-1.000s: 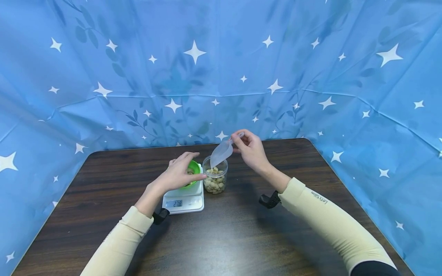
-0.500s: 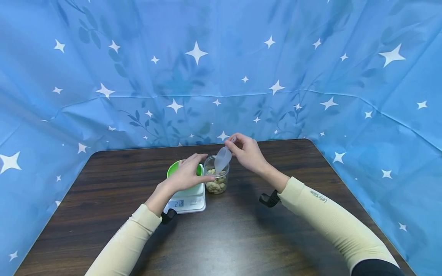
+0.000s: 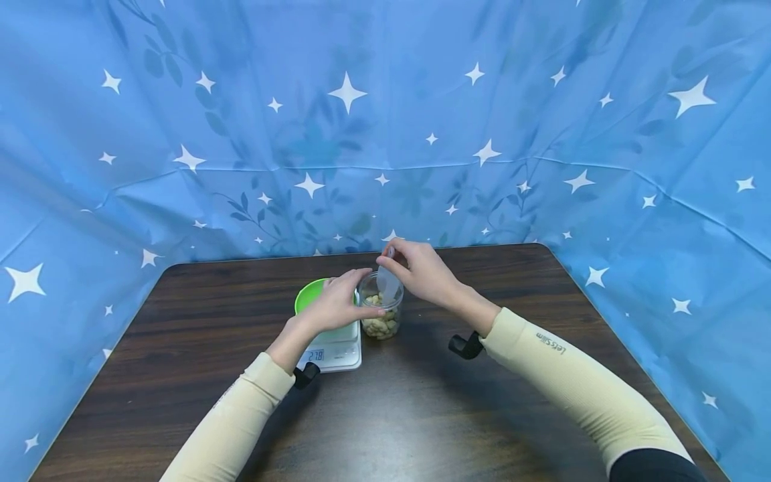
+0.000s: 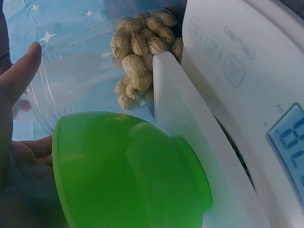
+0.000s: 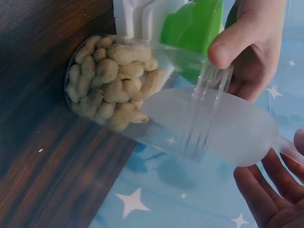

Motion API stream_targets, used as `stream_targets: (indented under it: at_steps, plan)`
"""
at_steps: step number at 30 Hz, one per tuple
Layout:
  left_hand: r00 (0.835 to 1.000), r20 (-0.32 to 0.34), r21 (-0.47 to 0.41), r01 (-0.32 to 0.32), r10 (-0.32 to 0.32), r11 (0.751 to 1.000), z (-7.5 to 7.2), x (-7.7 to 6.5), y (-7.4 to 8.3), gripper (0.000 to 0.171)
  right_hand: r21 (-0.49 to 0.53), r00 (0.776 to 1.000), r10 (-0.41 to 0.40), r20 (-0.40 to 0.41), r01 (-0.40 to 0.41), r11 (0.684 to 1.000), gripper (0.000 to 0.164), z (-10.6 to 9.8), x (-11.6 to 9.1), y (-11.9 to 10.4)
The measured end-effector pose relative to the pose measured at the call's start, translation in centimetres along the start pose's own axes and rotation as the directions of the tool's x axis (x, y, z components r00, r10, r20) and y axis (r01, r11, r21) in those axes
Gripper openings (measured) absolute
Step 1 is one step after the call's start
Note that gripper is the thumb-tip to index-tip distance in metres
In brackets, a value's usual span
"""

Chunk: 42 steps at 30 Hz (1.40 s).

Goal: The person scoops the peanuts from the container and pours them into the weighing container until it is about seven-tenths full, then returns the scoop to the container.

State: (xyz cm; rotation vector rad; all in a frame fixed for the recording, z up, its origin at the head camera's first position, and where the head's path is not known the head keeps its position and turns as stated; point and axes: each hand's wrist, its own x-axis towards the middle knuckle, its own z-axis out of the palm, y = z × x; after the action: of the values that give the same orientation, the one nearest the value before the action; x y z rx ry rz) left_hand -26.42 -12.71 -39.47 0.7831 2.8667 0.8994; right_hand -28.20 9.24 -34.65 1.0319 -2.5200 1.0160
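A clear plastic jar [image 3: 378, 327] stands on the table, its lower part filled with unshelled peanuts [image 5: 111, 83]. My left hand [image 3: 337, 304] holds the jar by its rim, thumb on the near side and fingers round the far side. With my right hand [image 3: 426, 273] I pinch the handle of a translucent white scoop [image 5: 242, 128]. The scoop's blade points down through the jar's mouth, its tip right at the top of the peanuts. Left of the jar, a green bowl [image 4: 123, 166] sits on a white kitchen scale [image 3: 342, 360], partly hidden behind my left hand.
The scale's lit display [image 3: 316, 355] reads about 27.8. Scale and jar stand side by side on the dark wooden table [image 3: 385, 415]. Behind the table's far edge hangs a blue curtain [image 3: 385, 120] with white stars.
My right hand has moved left and down, lowering the scoop deeper into the jar. My left hand has shifted right, from over the bowl to the jar's rim.
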Motion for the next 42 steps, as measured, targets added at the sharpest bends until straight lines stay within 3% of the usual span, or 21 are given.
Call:
stream_targets:
  at_steps: [7, 14, 20, 32, 42]
  plan:
    - [1.000, 0.003, -0.008, -0.005, 0.005, 1.000, -0.1, 0.0, 0.2, 0.091, -0.126, 0.998, -0.016, 0.061, 0.023, 0.992, 0.017, 0.1, 0.3, -0.8]
    - [1.000, -0.002, -0.025, -0.026, 0.026, 0.999, -0.1, -0.2, 0.0, 0.086, -0.272, 0.992, -0.023, 0.127, 0.057, 0.961, 0.016, 1.1, 0.3, -1.1]
    - [1.000, -0.005, -0.038, -0.021, 0.021, 0.999, -0.1, -0.2, 0.0, 0.084, -0.321, 0.986, 0.006, 0.168, 0.049, 0.946, 0.016, 2.0, 0.3, -1.0]
    - [1.000, 0.004, -0.038, -0.003, 0.003, 0.999, -0.1, -0.2, -0.1, 0.084, -0.264, 0.986, -0.038, 0.164, 0.081, 0.961, 0.015, 3.0, 0.6, 0.0]
    - [1.000, -0.009, -0.049, -0.011, 0.011, 0.999, 0.0, 0.1, -0.2, 0.079, -0.140, 0.996, 0.010, 0.088, 0.002, 0.990, 0.017, 3.3, 0.5, 0.5]
